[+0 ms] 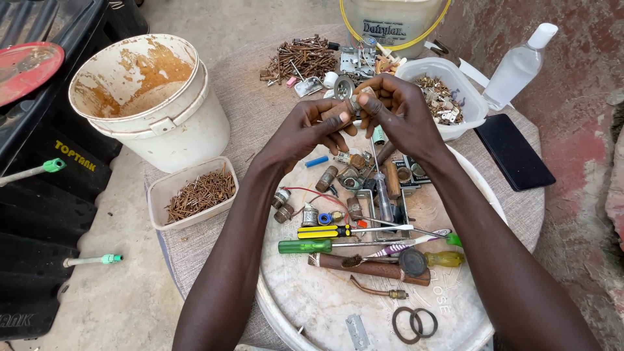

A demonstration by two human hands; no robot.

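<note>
Both hands meet above the round table's far side: the left hand (305, 127) and right hand (396, 110) pinch a small round grey metal fitting (353, 106) between fingertips. Below lie a yellow-black screwdriver (328, 231) and green-handled screwdriver (305, 246); a white plastic bucket (156, 107) stands left.

- Bare patch of round surface (312, 296) near the body gives passing room.
- Screwdrivers (338, 239) and fittings (344, 182) crowd the middle.
- White bucket (156, 104) and nail tray (195, 192) block the left.

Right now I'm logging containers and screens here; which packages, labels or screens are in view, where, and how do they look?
Cream plastic tub, top centre: dark label, yellow handle.
Clear plastic bottle, top right: white cap.
Black flat phone, right: dark screen.
Black plastic crate, left: yellow lettering.
</note>
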